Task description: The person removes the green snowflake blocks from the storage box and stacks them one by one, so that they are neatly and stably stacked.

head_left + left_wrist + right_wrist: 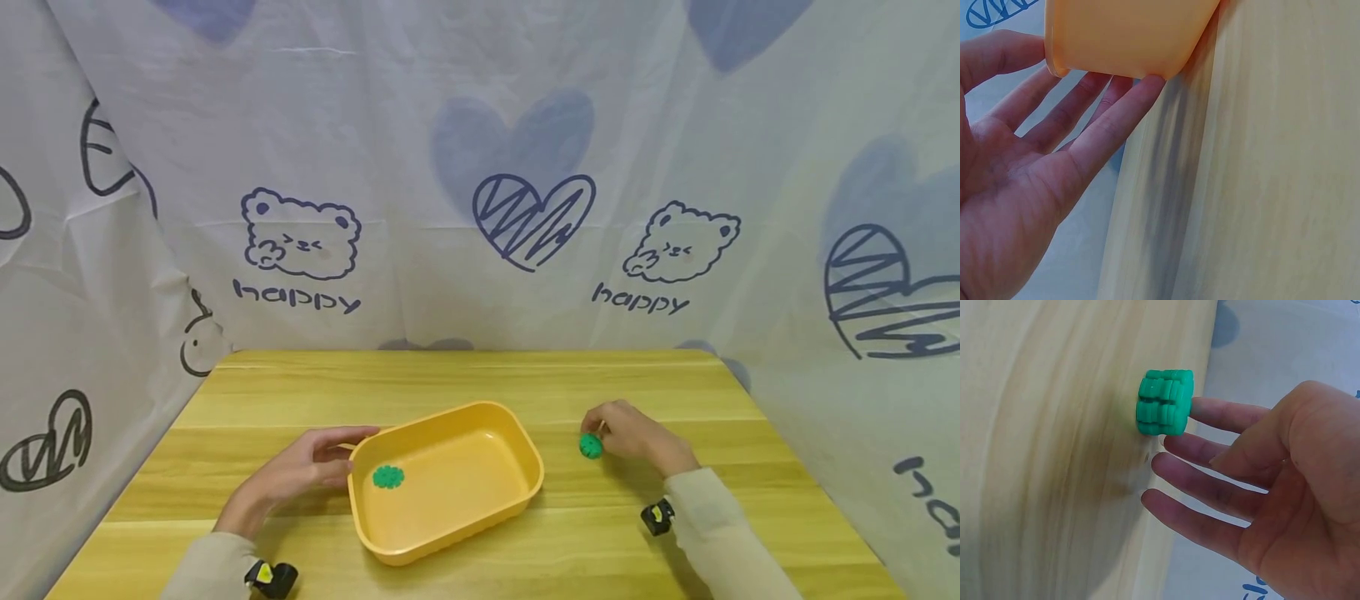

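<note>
A yellow rectangular tray (pixel 450 533) stands at a slant on the table. Inside its left end lies a flat, scalloped green disc (pixel 387 477). My left hand (pixel 296 467) touches the tray's left end, its fairly straight fingers spread over the wall and rim. In the left wrist view, one fingertip meets the lower corner of the tray (pixel 1129 44). My right hand (pixel 626 433) is right of the tray, by a small stack of green notched discs (pixel 1163 403). One fingertip touches the stack's side; the thumb appears apart from it, the other fingers extended.
The wood-grain table (pixel 480 375) reaches back to a white printed cloth (pixel 420 167), which also hangs along both sides. A small black device (pixel 273 579) is worn on the left wrist, and another black device (pixel 658 517) on the right.
</note>
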Motion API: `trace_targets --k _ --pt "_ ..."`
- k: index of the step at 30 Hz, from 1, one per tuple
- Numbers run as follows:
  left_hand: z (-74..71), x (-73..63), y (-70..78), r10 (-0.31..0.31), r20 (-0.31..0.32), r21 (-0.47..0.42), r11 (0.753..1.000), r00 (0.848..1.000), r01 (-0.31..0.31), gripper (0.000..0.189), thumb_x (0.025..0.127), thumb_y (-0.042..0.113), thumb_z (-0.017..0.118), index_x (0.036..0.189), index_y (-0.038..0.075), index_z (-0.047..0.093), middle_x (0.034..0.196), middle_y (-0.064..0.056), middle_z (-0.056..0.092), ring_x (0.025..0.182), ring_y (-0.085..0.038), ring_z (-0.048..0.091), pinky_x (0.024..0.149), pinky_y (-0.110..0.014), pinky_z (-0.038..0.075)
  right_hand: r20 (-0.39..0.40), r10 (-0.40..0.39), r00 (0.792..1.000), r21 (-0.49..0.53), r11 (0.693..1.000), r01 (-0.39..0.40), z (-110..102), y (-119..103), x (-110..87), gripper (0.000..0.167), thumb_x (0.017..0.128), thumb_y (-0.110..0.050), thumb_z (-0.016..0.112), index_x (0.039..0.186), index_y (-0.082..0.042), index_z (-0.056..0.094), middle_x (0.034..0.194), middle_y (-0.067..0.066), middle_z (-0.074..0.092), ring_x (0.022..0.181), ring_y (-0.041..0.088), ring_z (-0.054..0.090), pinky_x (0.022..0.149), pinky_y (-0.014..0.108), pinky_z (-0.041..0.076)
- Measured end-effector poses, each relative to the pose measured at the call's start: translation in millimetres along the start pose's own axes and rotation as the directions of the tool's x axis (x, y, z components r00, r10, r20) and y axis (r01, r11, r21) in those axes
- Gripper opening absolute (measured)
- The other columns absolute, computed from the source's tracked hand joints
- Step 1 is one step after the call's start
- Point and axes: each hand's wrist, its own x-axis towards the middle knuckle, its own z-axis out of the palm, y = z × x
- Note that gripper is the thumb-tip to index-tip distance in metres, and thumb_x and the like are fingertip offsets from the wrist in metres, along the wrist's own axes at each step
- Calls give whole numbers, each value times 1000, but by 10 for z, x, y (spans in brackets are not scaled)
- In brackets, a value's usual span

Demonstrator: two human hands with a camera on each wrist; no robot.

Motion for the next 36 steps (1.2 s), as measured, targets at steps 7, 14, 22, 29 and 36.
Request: trace_targets --k 7,14,22,29,36 --pt "0 -18 4 -5 -9 -7 1000 1000 5 56 104 8 55 155 -7 37 150 -40 45 123 -19 68 98 -38 63 -8 3 1000 -7 1000 -3 -15 -23 -25 35 84 17 53 98 -3 78 96 7 77 91 19 69 81 36 64" --pt "1 -17 7 -16 -9 -3 1000 1000 15 55 104 8 55 155 -6 38 150 -38 45 123 -20 68 98 -37 62 -33 42 999 15 999 -42 -75 -99 7 22 95 5 61 109 0 76 106 13 77 96 22 70 86 40 64" --pt "0 -7 10 -32 -20 16 999 999 32 55 105 10 55 155 -4 40 150 -36 47 124 -25 67 98 -38 62 -29 -82 996 86 993 84 -198 -551 185 22 99 -17 69 115 -3 74 111 12 77 97 21 72 82 32 65" --pt "-2 -3 0 -38 -29 29 999 999 39 54 104 10 56 155 -1 41 150 -34 48 126 -29 66 98 -36 62 -6 -189 982 202 962 186 -121 -1015 414 21 97 -20 73 113 -7 75 109 10 77 94 15 72 80 22 63" --pt "-5 -2 -10 -20 -20 17 1000 1000 20 55 104 9 55 155 -5 40 149 -36 48 124 -22 67 98 -37 62 -7 -272 962 286 921 263 241 -1426 629 19 95 -19 75 109 -7 77 108 14 77 90 15 73 77 17 61"
